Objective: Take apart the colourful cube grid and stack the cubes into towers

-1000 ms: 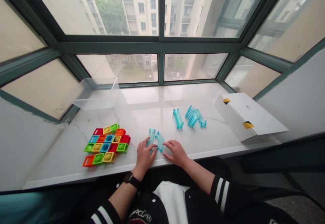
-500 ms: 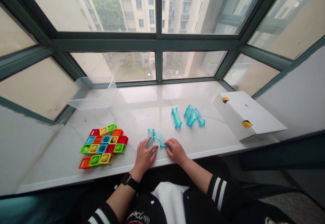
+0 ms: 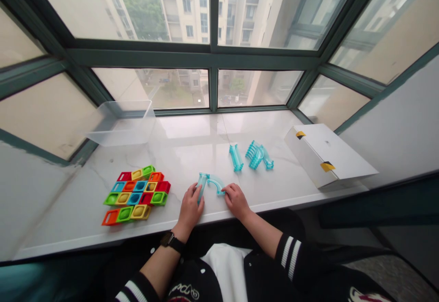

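Note:
A translucent blue straight tube piece (image 3: pixel 202 181) stands slightly tilted on the white marble sill. My left hand (image 3: pixel 190 207) is closed around its lower part, fingers on the left and thumb on the right. A curved translucent blue track piece (image 3: pixel 216 182) arcs rightward from beside the tube's upper end; whether the two are joined I cannot tell. The fingers of my right hand (image 3: pixel 237 202) pinch the curved piece's lower right end. Further back lie another straight blue piece (image 3: pixel 236 158), a ribbed arched blue cluster (image 3: pixel 254 155) and a smaller blue piece (image 3: pixel 267 158).
Several red, orange, yellow, green and blue block pieces (image 3: pixel 135 198) sit in rows at the left. Behind them stands a clear plastic bin (image 3: pixel 137 133). At the right is a white box (image 3: pixel 334 151) with yellow-black tape tabs. Windows border the marble sill (image 3: pixel 192 144).
My left hand has drawn its thumb in against the straight tube, which now leans more. The curved piece's right end has shifted slightly, with my right hand still on it.

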Action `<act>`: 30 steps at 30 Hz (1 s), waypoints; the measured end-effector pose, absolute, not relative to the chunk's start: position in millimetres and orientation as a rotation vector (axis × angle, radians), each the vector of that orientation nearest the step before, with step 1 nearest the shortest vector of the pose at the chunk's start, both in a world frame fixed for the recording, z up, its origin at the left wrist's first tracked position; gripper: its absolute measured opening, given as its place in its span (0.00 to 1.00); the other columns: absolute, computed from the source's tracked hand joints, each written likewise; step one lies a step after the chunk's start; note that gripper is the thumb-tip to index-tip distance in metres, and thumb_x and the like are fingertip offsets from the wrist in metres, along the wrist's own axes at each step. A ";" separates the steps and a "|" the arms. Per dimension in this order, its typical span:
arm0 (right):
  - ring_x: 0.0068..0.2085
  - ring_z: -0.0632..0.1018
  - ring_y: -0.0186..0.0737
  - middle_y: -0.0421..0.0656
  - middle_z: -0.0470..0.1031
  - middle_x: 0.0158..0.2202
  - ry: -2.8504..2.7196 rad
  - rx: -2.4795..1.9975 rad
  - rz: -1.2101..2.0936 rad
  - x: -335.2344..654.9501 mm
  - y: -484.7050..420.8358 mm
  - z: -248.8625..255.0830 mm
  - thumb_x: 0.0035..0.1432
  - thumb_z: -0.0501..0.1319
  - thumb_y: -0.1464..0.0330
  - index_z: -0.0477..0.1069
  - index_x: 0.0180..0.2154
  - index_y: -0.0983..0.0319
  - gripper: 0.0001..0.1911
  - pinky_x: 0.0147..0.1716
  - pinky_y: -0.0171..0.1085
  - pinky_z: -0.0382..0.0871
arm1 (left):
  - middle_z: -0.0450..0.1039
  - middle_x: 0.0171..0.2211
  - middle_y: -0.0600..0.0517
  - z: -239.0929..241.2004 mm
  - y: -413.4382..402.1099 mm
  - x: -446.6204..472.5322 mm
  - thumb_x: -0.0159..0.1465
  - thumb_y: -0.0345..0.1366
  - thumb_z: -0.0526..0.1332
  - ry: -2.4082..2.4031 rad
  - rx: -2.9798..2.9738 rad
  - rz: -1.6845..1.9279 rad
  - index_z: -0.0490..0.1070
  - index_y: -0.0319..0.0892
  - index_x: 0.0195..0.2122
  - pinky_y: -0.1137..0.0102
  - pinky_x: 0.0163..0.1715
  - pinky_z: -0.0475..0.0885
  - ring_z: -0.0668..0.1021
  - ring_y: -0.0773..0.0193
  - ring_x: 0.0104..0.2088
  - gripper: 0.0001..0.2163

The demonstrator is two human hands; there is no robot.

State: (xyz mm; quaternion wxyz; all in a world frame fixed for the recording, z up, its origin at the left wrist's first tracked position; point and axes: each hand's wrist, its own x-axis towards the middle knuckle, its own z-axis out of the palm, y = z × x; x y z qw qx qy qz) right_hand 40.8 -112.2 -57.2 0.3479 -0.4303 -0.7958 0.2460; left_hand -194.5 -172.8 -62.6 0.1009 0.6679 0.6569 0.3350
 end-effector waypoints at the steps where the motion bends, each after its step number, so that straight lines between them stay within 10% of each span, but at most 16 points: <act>1: 0.45 0.76 0.49 0.46 0.75 0.41 -2.054 -1.124 0.636 41.0 -112.7 -56.6 0.63 0.56 0.78 0.77 0.44 0.57 0.15 0.49 0.47 0.73 | 0.67 0.65 0.40 -62.8 -172.8 -194.9 0.70 0.35 0.56 1.940 1.991 0.975 0.70 0.48 0.65 0.49 0.63 0.72 0.74 0.47 0.61 0.22; 16: 0.40 0.81 0.41 0.42 0.80 0.40 -2.026 -1.087 0.848 88.6 -102.1 -16.0 0.64 0.65 0.73 0.81 0.41 0.55 0.08 0.46 0.41 0.77 | 0.69 0.63 0.42 -59.2 -169.1 -194.0 0.68 0.37 0.59 1.963 2.079 0.932 0.74 0.49 0.60 0.46 0.65 0.68 0.72 0.44 0.62 0.19; 30: 0.38 0.82 0.44 0.44 0.82 0.41 -1.829 -1.163 0.341 169.8 -30.3 74.8 0.67 0.66 0.62 0.83 0.42 0.55 0.07 0.45 0.44 0.79 | 0.69 0.63 0.40 -59.6 -168.1 -194.1 0.69 0.38 0.57 1.982 2.094 0.904 0.74 0.48 0.58 0.45 0.63 0.69 0.72 0.42 0.61 0.18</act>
